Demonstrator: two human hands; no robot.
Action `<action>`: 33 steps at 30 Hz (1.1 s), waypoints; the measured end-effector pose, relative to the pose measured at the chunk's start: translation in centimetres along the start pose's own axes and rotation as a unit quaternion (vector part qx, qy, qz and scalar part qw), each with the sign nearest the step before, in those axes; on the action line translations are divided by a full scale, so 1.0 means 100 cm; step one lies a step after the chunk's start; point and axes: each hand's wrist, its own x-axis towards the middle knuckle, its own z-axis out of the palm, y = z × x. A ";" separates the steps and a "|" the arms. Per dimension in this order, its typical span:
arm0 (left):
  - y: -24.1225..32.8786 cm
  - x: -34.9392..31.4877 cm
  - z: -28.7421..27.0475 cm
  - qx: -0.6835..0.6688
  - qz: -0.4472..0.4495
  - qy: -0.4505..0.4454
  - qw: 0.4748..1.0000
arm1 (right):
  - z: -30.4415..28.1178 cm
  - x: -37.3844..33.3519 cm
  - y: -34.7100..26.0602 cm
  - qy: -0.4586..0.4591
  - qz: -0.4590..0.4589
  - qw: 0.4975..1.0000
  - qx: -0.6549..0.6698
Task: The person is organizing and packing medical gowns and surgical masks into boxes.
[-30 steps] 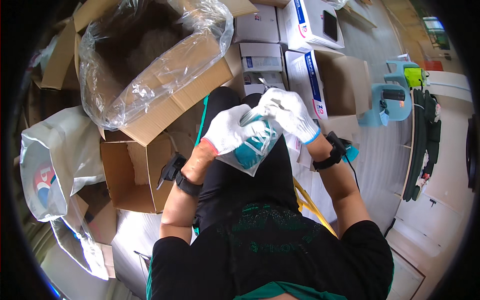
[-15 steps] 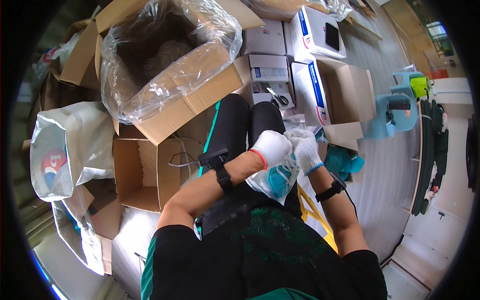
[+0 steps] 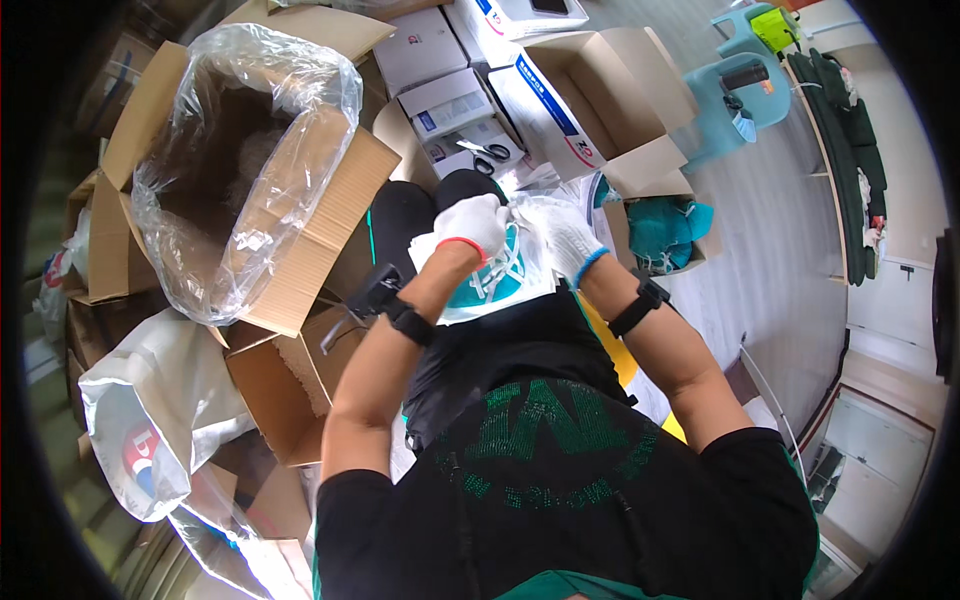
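Observation:
On my lap lies a clear plastic bag (image 3: 535, 277) holding teal pieces with white straps (image 3: 487, 281), which look like face masks. My left hand (image 3: 470, 225), in a white glove with a red cuff, is closed at the bag's upper edge. Beside it my right hand (image 3: 562, 240), in a white glove with a blue cuff, has its fingers closed on the bag's far right edge. The fingertips of both hands are close together and partly hidden by the gloves and plastic.
A large carton (image 3: 320, 215) lined with clear plastic stands at the left, above a smaller open carton (image 3: 270, 385). Ahead are scissors (image 3: 485, 152) on white boxes and an open white box (image 3: 600, 95). More teal pieces (image 3: 660, 232) fill a box at the right, near a blue stool (image 3: 725, 110).
The view has turned and shifted, so the surroundings sit differently. My hands have moved slightly apart, and the bag now lies flatter, with more of its teal contents showing.

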 end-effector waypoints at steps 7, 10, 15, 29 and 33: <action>0.000 -0.014 0.046 -0.001 -0.034 0.212 0.977 | 0.022 -0.007 0.014 0.078 0.060 0.960 0.262; -0.003 -0.008 0.052 -0.067 -0.053 0.242 0.967 | 0.019 -0.010 0.007 0.031 0.035 0.979 0.198; -0.011 0.001 0.063 -0.149 -0.118 0.238 0.952 | 0.020 -0.010 0.005 -0.029 -0.015 0.980 0.197; -0.050 -0.016 0.102 0.012 0.048 0.307 0.951 | 0.053 -0.061 0.002 -0.016 0.037 0.999 0.022; -0.013 -0.018 0.066 -0.314 -0.073 0.293 0.900 | 0.038 -0.039 -0.019 0.018 0.032 0.999 -0.009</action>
